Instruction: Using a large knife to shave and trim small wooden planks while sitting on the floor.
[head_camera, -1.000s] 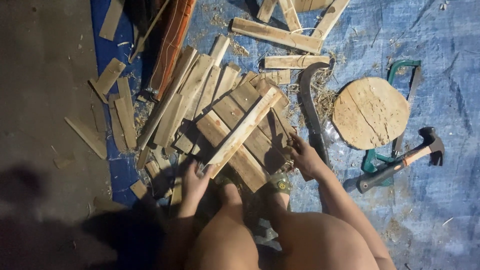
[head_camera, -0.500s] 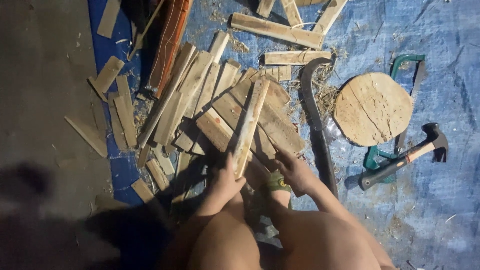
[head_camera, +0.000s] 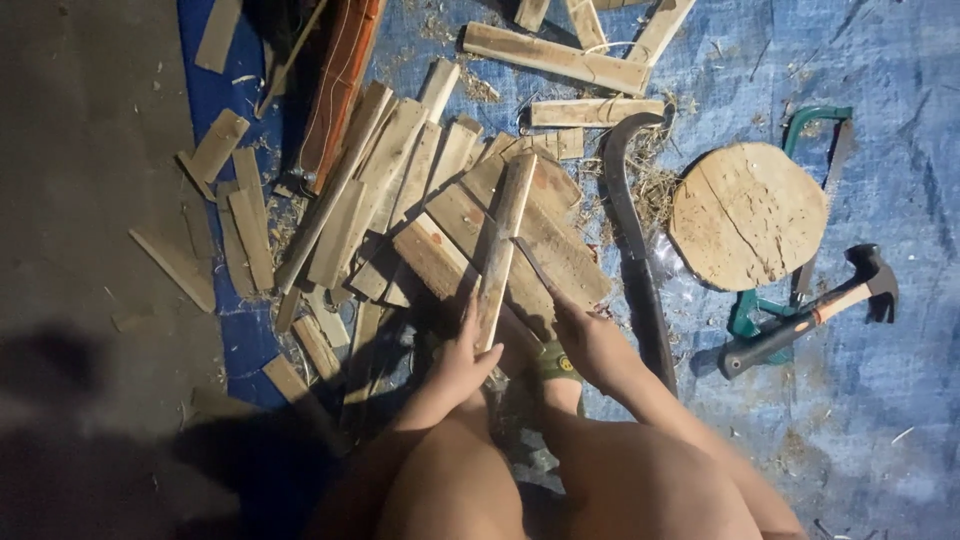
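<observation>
1. The left hand (head_camera: 462, 362) grips the near end of a long wooden slat (head_camera: 503, 245); its fingers are closed around the wood, and the slat points away from the person over the pile, so it is steadied at one end only.
2. The right hand (head_camera: 590, 345) sits just to the right of the left fingers. A thin dark blade (head_camera: 535, 268) seems to come out from it and to touch the slat's right edge; the fingers look closed on its handle, but the view is dim here.
3. Under the slat lie wider boards (head_camera: 545, 235), which support it.
4. Beyond the right fingers, further right on the blue tarp (head_camera: 880, 120), rest a curved sickle (head_camera: 632, 250), a round wooden block (head_camera: 748, 214), a hammer (head_camera: 815, 310) and a green saw (head_camera: 815, 200), all within reach.
5. Left of the left fingers, loose slats (head_camera: 340, 190) are scattered.
</observation>
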